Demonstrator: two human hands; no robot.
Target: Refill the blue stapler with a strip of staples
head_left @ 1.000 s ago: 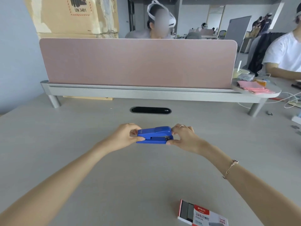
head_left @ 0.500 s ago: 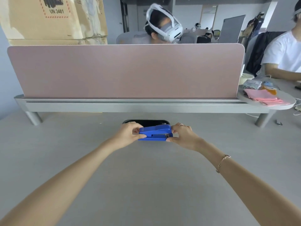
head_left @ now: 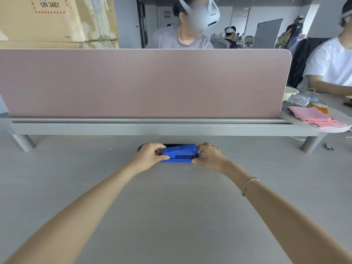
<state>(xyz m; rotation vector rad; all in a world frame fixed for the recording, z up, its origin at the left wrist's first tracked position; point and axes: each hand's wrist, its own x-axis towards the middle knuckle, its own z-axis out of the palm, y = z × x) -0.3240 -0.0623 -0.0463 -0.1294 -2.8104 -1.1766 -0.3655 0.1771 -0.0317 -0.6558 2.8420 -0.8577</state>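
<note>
From the head view, one blue stapler (head_left: 179, 153) is held between two hands over the pale grey counter (head_left: 171, 216), in front of the dark oval cable slot (head_left: 172, 145) set into the counter top. The left hand (head_left: 150, 156) grips the stapler's tapered left end, thumb along the near side and fingers curled over the top. The right hand (head_left: 209, 157) pinches the blunt right end, thumb at the lower near corner and fingers wrapped behind. The stapler lies lengthwise from left to right, its top arm closed down on the base. Whether it rests on the counter or is lifted just clear of it cannot be told.

The right hand has one ring (head_left: 209, 144) on a finger, and one thin chain bracelet (head_left: 250, 184) sits on the right wrist. Both forearms are bare.

Behind the hands one pink divider panel (head_left: 144, 82) stands on a grey rail carried by two round legs. At the rail's right end, a small rounded shelf (head_left: 342, 119) holds a stack of pink papers (head_left: 316, 117) and a few packets. One cardboard box (head_left: 57, 20) marked "UN 3481" rises behind the panel at the left. Two people sit close by, one behind the panel and one at the right, with several more far off in the room.
</note>
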